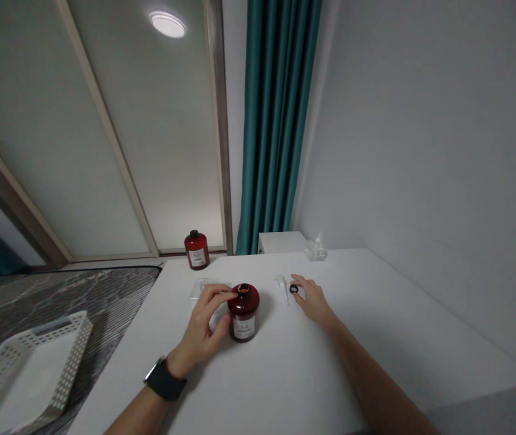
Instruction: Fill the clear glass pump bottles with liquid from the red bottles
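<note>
An open red bottle stands upright on the white desk, its label facing the wearer. At its 9 o'clock, the left hand, with a dark watch on the wrist, is half-curled in a loose hold: fingertips on the shoulder by the neck, thumb against the side. Toward 2 o'clock, the right hand pinches a small black ring between thumb and fingertips, nearly closed. Just left of that ring, a clear-and-white pump piece lies on the desk. At the bottle's 10 o'clock, a clear tray sits partly behind the left hand. A 2nd red bottle, black-topped, stands at 11 o'clock; a clear dispenser is between 1 and 2 o'clock. Between 8 and 9 o'clock, off the desk, is a white basket.
</note>
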Available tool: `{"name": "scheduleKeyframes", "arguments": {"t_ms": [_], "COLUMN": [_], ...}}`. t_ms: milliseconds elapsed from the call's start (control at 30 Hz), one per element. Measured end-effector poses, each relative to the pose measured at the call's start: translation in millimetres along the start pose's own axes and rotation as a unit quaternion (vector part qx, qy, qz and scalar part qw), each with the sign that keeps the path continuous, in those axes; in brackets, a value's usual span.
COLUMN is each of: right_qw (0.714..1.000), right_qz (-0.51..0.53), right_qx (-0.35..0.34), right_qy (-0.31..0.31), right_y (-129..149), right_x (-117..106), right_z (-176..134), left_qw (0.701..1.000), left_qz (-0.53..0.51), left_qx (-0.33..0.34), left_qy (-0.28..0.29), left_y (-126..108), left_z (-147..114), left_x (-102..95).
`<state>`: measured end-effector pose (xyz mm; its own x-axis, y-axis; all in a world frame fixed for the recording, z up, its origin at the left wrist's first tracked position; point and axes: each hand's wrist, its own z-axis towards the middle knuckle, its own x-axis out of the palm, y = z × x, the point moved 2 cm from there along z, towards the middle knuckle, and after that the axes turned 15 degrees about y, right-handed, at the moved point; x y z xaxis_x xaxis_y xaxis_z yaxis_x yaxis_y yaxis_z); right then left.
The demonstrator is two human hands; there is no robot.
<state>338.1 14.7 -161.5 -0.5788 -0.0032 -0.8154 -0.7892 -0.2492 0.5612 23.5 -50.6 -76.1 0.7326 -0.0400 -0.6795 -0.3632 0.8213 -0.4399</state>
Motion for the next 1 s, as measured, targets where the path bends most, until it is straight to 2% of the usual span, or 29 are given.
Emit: {"name": "scheduleKeyframes", "arguments": {"t_ms": [167,300,533,633,767,900,1000], "right_qw": [0.999,0.997,0.985,0.958,0.929,0.913,0.923], "right_qz": [0.031,0.07,0.142,0.241,0.307,0.321,0.305], "right_qx": [0.004,-0.014,-0.088,-0.15,-0.206,-0.249,-0.233], "right_qy": [-0.022,-0.041,-0.032,-0.034,-0.026,-0.029,-0.043], "right_y": [3,17,80,115,150,166,167], "right_x": [-5,-10,-7,-9,-10,2,14], "right_z": [-1,-4,-7,-4,-2,-5,-9], "left_qw": [1.0,1.0,1.0,0.999,0.999,0.999,0.998], "left_qz": [0.001,0.008,0.011,0.014,0.008,-0.002,-0.005], "left_qx": [-0.005,-0.007,0.002,0.0,-0.008,-0.017,-0.027], "left_qy": [0.002,-0.002,-0.024,-0.034,-0.036,-0.042,-0.051], "left_y": [0,0,-1,-1,0,1,2], "left_z": [-1,0,1,2,2,0,0], "left_x": [0.8,0.6,-4.3,-5.3,-5.3,-4.1,-2.7]}}
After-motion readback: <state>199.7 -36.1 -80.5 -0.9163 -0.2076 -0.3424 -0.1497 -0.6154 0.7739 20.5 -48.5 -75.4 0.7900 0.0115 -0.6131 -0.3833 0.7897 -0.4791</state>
